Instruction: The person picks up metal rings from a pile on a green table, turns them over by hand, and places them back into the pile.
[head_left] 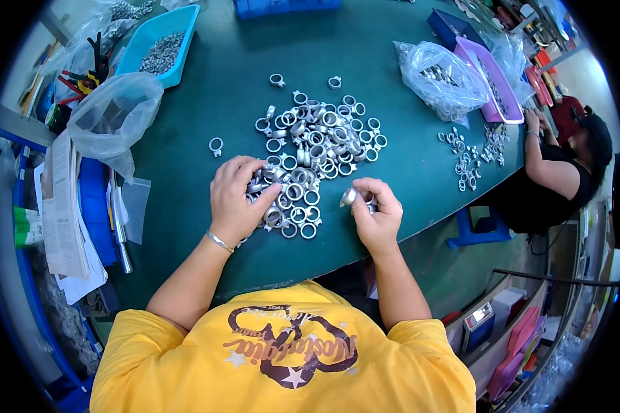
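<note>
A heap of silver metal ring clamps (317,141), each with a small lug, lies on the green table in front of me. My left hand (235,196) rests at the heap's near left edge. Its thumb and forefinger are apart, with several rings lying between them; its other fingertips are partly hidden. Right of the heap, my right hand (379,219) pinches one metal ring clamp (349,197) between thumb and fingers. Another bit of metal shows inside that hand, mostly covered by the fingers. A single loose ring (215,146) lies left of the heap.
A turquoise tray (176,65) of small metal parts and a clear plastic bag (114,117) stand at left, beside papers (69,206) and pliers. At right are a bag of rings (441,79), a lilac tray (492,82) and scattered rings (467,165). A co-worker (565,162) sits at the right edge.
</note>
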Motion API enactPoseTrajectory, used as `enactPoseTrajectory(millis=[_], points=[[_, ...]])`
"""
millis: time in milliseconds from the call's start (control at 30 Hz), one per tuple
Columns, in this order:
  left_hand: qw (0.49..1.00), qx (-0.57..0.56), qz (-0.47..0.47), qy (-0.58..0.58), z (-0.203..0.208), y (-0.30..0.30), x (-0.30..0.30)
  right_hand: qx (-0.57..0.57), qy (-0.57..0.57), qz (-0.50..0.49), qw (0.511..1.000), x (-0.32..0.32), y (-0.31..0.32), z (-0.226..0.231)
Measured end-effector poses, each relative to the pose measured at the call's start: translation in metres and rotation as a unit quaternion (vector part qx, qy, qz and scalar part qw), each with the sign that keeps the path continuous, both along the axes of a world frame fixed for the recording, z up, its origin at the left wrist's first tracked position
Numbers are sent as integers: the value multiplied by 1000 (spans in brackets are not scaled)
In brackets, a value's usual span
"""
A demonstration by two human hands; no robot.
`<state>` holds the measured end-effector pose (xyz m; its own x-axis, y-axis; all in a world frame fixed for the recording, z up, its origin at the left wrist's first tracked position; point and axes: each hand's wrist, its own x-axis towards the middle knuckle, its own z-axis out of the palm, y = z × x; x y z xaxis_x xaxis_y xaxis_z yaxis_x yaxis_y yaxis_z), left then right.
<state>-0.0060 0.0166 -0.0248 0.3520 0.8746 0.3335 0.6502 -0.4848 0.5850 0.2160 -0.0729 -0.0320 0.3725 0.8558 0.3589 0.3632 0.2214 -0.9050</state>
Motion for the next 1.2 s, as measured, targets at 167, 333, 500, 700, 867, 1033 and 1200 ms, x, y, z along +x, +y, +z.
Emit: enactPoseTrajectory(millis=[167, 333, 500, 700, 867, 1033, 1200], points=[[1000, -3, -8, -2, 1, 0, 0, -175, 505, 141, 833, -1, -6, 21], [1000, 11, -7, 8, -1, 1, 0, -202, 622, 197, 730, 1, -9, 16], [1000, 12, -7, 6, 0, 1, 1, -186, 668, 234, 682, 4, -12, 14], [1000, 20, -9, 6, -2, 1, 0, -191, 665, 224, 686, 5, -14, 14], [1000, 14, -12, 4, -2, 2, 0, -205, 660, 198, 695, 5, -15, 14], [1000, 11, -5, 11, -1, 0, 1, -221, 648, 182, 706, 5, -14, 13], [1000, 2, -4, 13, -1, 0, 0, -255, 542, 113, 793, -3, -12, 23]])
